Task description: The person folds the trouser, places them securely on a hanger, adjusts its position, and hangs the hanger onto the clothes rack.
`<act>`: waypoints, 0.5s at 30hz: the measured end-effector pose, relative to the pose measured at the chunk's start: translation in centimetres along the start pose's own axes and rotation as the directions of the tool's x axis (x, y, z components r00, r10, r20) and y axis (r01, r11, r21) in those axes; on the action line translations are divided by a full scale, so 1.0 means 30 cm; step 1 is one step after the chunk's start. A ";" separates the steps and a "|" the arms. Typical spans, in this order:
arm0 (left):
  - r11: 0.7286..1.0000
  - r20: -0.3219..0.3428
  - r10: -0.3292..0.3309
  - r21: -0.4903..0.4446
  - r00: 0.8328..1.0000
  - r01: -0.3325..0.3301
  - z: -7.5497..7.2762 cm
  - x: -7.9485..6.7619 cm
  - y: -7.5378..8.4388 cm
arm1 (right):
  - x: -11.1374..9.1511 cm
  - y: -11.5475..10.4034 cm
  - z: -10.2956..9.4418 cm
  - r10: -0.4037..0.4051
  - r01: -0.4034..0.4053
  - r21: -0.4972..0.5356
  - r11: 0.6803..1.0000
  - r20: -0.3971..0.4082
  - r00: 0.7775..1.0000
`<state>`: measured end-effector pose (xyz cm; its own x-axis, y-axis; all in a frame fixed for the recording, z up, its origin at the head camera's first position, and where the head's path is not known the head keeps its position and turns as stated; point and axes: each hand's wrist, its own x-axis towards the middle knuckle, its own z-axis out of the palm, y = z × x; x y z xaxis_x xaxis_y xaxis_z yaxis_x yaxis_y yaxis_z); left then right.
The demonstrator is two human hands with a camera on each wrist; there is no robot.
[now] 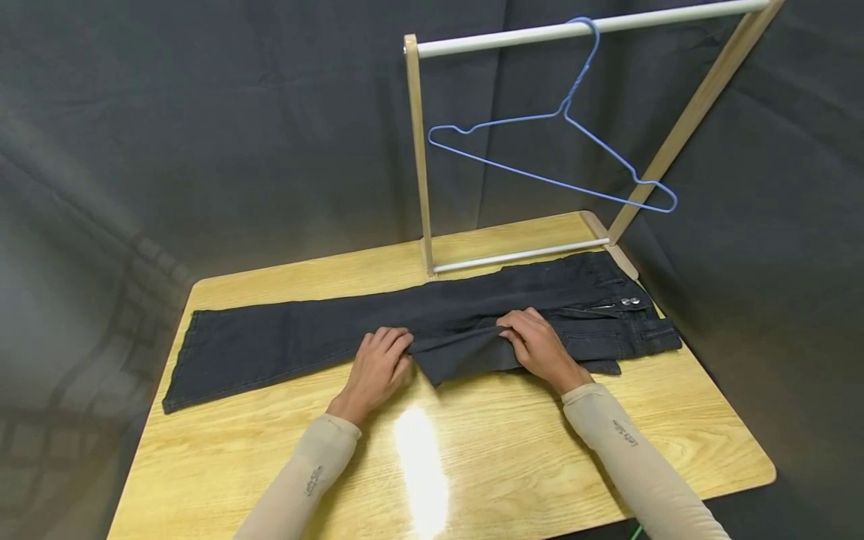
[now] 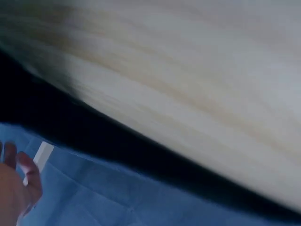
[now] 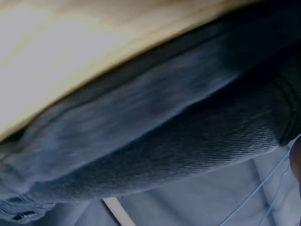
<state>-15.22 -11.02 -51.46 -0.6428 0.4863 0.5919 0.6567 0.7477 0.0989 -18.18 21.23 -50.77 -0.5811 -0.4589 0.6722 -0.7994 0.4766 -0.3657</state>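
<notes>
A: On what are the left grip [image 1: 379, 365] and the right grip [image 1: 538, 346] clamped?

B: Dark cloth is pinched by both, along a fold in the trousers [image 1: 459, 304]; a flap is raised between them.

A: And where are the trousers placed?

B: They are spread across the bench [image 1: 506, 450], with the waistband [image 1: 634, 334] at the right.

A: What can be counted as done?

B: The far leg [image 1: 270, 341] is laid out almost flat to the left. The near leg [image 1: 466, 358] appears to be doubled back towards the waistband, though its full lie is hidden. The fold is judged unfinished, since it is not yet let down. Nothing is carried by the blue hanger [image 1: 574, 90], which is hung from the rail [image 1: 499, 40].

A: Is anything in the way?

B: The wooden rack [image 1: 420, 150] is set just behind the trousers, so little room is left there. The rear is closed off by a dark curtain [image 1: 304, 150]. The near side is unobstructed.
</notes>
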 end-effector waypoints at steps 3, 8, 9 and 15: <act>0.995 -0.085 0.028 -0.089 0.996 -0.036 -0.007 0.012 0.006 | 0.000 0.009 -0.001 -0.017 0.017 0.003 1.000 -0.035 0.999; 0.982 -0.119 0.073 -0.166 0.990 -0.093 -0.017 0.018 0.006 | 0.003 0.018 -0.006 -0.044 0.043 -0.015 0.999 -0.048 0.998; 0.980 -0.111 0.069 -0.179 0.991 -0.088 -0.019 0.016 0.004 | 0.003 0.019 -0.008 -0.039 0.039 -0.016 0.999 -0.050 0.998; 0.963 0.068 -0.090 -0.250 0.994 0.104 -0.035 0.000 -0.007 | -0.007 0.032 -0.022 0.008 -0.010 -0.033 0.999 -0.042 0.999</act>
<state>-14.93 -11.64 -50.65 -0.7249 0.4468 0.5244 0.6635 0.6577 0.3568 -18.72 22.27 -50.83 -0.5808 -0.4226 0.6958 -0.7881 0.5059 -0.3507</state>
